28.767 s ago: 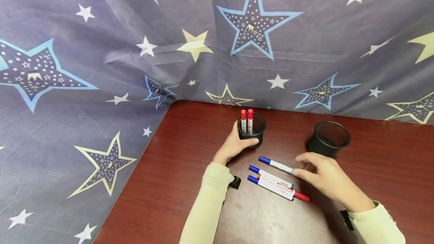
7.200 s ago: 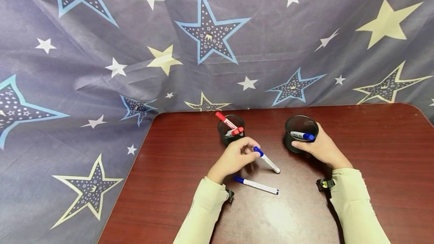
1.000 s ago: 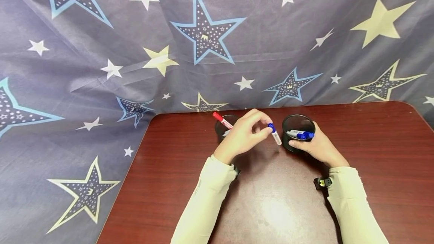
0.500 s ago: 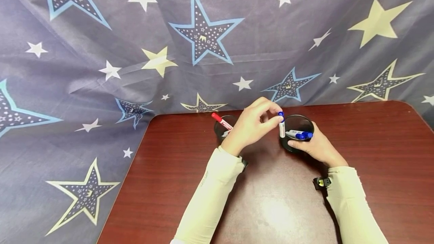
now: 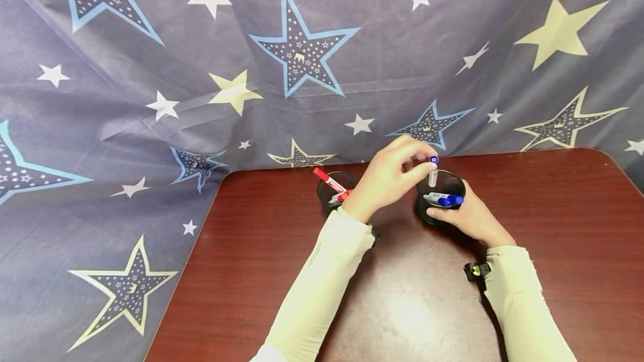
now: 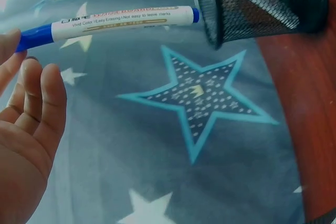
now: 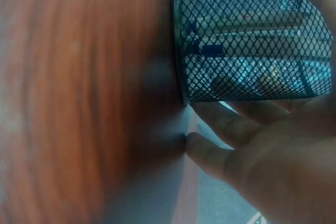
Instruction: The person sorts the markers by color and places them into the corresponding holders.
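My left hand (image 5: 389,177) pinches a blue-capped whiteboard marker (image 5: 432,177) by its cap, and the marker hangs at the mouth of the right black mesh pen cup (image 5: 421,214). In the left wrist view the far end of that whiteboard marker (image 6: 123,23) is close to the rim of the mesh cup (image 6: 262,11). My right hand (image 5: 475,219) holds the same cup round its right side, thumb across the front. Two blue-capped markers (image 5: 443,200) lean inside it. The right wrist view shows the mesh wall (image 7: 247,80) with pale markers behind it, beside my right hand (image 7: 278,156).
A second black mesh cup (image 5: 322,197) stands to the left with red-capped markers (image 5: 329,180) in it, partly behind my left forearm. Both cups stand on a reddish-brown wooden table (image 5: 241,272). A star-patterned cloth (image 5: 191,43) hangs behind and to the left.
Over the last second my left hand has carried the blue-capped marker right and up, from beside the right cup to above its mouth. My right hand keeps its hold on the cup.
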Demonstrator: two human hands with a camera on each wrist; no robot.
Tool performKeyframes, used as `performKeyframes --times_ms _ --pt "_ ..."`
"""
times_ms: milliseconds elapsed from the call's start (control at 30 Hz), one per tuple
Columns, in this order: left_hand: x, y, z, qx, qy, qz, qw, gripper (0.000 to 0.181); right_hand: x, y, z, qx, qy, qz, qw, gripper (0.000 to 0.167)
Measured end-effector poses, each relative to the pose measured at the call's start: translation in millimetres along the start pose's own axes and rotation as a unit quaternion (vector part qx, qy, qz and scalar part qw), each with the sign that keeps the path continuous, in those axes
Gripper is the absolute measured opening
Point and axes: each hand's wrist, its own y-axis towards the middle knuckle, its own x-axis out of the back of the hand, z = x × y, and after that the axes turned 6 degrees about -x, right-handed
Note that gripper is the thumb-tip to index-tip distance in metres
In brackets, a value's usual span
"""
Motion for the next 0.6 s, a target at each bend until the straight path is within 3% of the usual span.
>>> performKeyframes --times_ms 267,467,600 --pt "-26.8 4.8 11.4 0.032 0.055 0.033 0.9975 0.017 0 -3.8 2 -0.029 -0.01 -0.005 0.9995 0.082" --pt "-43.6 3.3 18.2 0.048 0.072 0.041 0.9954 0.017 -2 -1.6 0 0.008 0.02 -0.002 0.9998 0.068" --pt "-53.4 2.8 22.5 0.06 0.094 0.063 0.9918 0.019 -2 -1.5 -2 0.008 0.018 -0.007 0.9998 0.07"
